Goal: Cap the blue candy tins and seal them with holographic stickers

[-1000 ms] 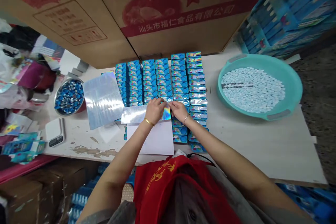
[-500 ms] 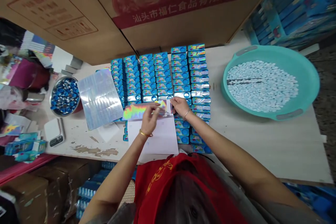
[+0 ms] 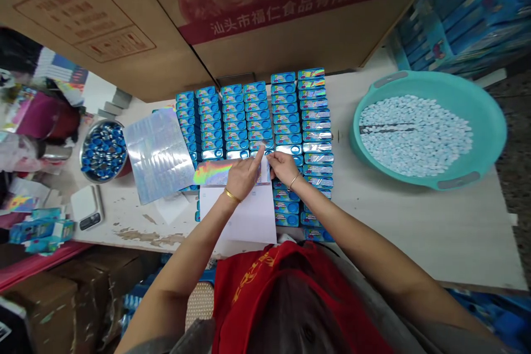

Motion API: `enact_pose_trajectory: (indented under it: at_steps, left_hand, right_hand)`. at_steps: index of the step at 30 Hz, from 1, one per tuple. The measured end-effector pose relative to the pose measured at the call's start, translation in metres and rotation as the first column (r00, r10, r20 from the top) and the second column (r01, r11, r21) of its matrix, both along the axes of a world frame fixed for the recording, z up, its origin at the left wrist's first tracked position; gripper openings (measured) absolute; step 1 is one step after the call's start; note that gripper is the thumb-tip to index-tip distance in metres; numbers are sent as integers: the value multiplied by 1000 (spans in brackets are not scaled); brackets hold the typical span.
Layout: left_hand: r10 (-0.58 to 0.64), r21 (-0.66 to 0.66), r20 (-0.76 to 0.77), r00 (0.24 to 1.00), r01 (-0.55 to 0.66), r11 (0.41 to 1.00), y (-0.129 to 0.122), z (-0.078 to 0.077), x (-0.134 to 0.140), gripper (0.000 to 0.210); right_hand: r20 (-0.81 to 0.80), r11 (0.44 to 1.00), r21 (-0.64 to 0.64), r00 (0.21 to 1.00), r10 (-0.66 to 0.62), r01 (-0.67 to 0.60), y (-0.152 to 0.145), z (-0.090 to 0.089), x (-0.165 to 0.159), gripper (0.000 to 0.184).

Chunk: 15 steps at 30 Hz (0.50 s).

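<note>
Rows of small blue tins (image 3: 236, 119) with printed lids cover the middle of the table. Over the nearer tins lies a partly folded sheet of stickers (image 3: 211, 173), shiny rainbow foil at its far part, with its white part (image 3: 244, 214) toward me. My left hand (image 3: 243, 178) rests over the foil, index finger stretched forward to a tin in the row beyond; any sticker under the fingertip is too small to make out. At the sheet's right edge, my right hand (image 3: 284, 168) pinches it between thumb and fingers.
A silvery foil sheet (image 3: 158, 149) lies at left, near a metal bowl (image 3: 84, 146) of small blue-and-silver pieces and a white scale (image 3: 85, 207). On the right stands a turquoise tub (image 3: 483, 127) holding pale tablets. Large cartons (image 3: 282, 47) form a wall behind.
My left hand has moved forward and slightly right, its index finger now reaching a tin beyond the sheet. The sticker sheet has shifted slightly left. My right hand stays at its edge.
</note>
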<state>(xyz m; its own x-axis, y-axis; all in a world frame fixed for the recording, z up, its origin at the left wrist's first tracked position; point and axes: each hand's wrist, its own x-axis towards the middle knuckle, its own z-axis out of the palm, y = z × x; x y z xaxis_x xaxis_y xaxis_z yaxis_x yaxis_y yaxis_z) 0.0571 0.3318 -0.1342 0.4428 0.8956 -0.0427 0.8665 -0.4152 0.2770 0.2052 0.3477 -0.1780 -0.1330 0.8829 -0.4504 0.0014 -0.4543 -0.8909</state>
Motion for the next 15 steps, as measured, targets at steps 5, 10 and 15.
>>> enact_pose_trajectory:
  at_steps: [5, 10, 15]
  left_hand:
    - [206, 17, 487, 849, -245, 969, -25, 23, -4, 57]
    - [453, -247, 811, 370, -484, 839, -52, 64, 11, 70]
    - [520, -433, 830, 201, -355, 828, -79, 72, 52, 71]
  right_hand:
    - [54, 1000, -14, 998, -16, 17, 0, -7, -2, 26]
    - [144, 975, 190, 980, -141, 112, -23, 18, 18, 37]
    - [-44, 986, 21, 985, -166, 167, -89, 50, 58, 65]
